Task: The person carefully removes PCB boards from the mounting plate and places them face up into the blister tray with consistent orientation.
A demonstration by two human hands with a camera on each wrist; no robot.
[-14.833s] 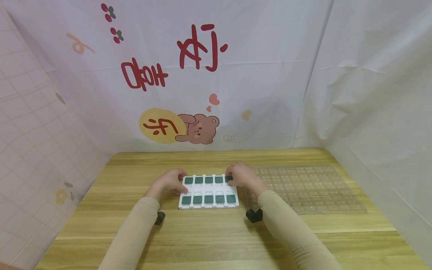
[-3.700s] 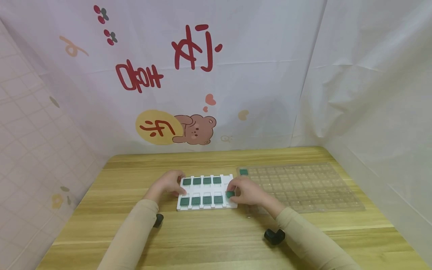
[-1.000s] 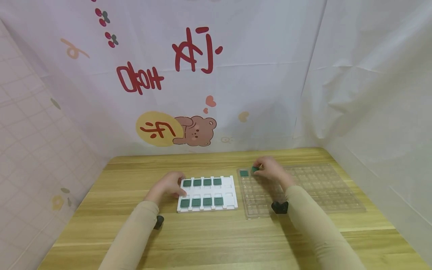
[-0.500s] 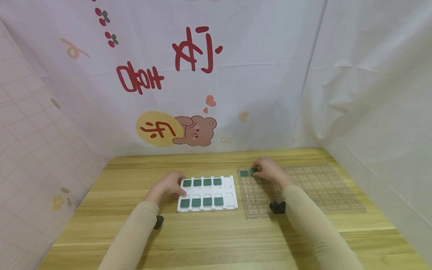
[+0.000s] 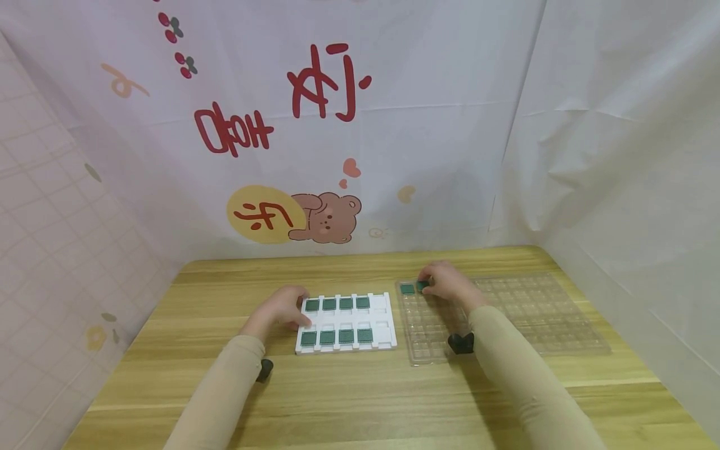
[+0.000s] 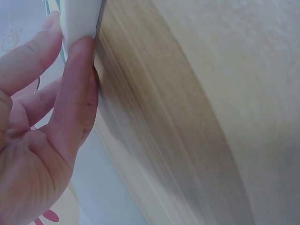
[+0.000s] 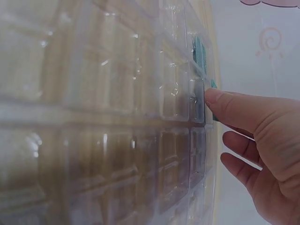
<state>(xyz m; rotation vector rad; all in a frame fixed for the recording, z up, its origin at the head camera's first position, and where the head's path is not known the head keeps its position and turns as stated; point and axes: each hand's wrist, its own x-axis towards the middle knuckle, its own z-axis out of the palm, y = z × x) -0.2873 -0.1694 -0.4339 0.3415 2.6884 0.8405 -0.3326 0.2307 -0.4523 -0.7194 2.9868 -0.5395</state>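
My left hand (image 5: 283, 307) grips the left edge of a white tray (image 5: 384, 332), thumb on top and fingers at its side; the left wrist view shows the tray's end (image 6: 80, 21) between them. Two rows of green square chips (image 5: 345, 336) sit in that tray, its rightmost slots bare. My right hand (image 5: 448, 282) pinches another green chip (image 5: 423, 285) at the back row of a clear plastic tray (image 5: 402, 315). In the right wrist view this chip (image 7: 213, 86) is partly hidden by the thumb. Beside it, a green chip (image 5: 407, 289) lies in the back left corner compartment.
The clear tray, a grid of many small compartments, reaches toward the right side of the wooden table (image 5: 337, 400). A white printed curtain (image 5: 427, 125) hangs behind the table and along both sides. Black wrist cameras (image 5: 461, 343) sit under both forearms.
The white tray was full at first; its two rightmost chips have since left it. My right hand carried the second to the clear tray, then lowered it slightly. My left hand stayed put.
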